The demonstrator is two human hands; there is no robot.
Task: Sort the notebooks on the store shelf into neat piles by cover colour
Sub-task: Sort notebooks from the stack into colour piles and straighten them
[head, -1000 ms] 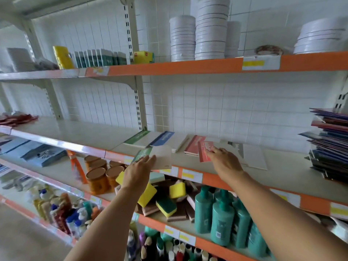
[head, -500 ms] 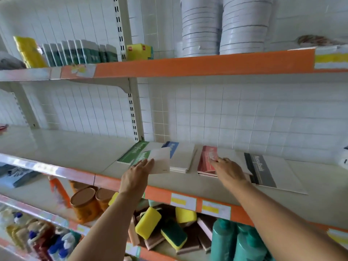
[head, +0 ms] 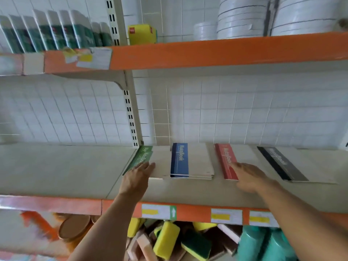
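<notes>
Four notebook piles lie in a row on the middle shelf (head: pixel 66 174): green-spined (head: pixel 143 157), blue-spined (head: pixel 179 161), red-spined (head: pixel 227 159) and black-spined (head: pixel 280 162). My left hand (head: pixel 136 178) lies flat with straight fingers on the near end of the green pile, whose top book sits slightly askew. My right hand (head: pixel 248 176) rests with extended fingers on the near end of the red pile, covering its white cover part.
An orange-edged upper shelf (head: pixel 207 51) overhangs with stacked white plates (head: pixel 244 17), a yellow box (head: pixel 141 34) and green-white packs (head: pixel 49 32). Below are sponges (head: pixel 167 240), teal bottles (head: pixel 263 243) and brown-lidded jars (head: pixel 73 228). A shelf upright (head: pixel 130 113) stands behind the green pile.
The view has moved closer and tilted up. My left hand has laid the green notebook onto the green pile, and my right hand has slid back over the red pile's near end.
</notes>
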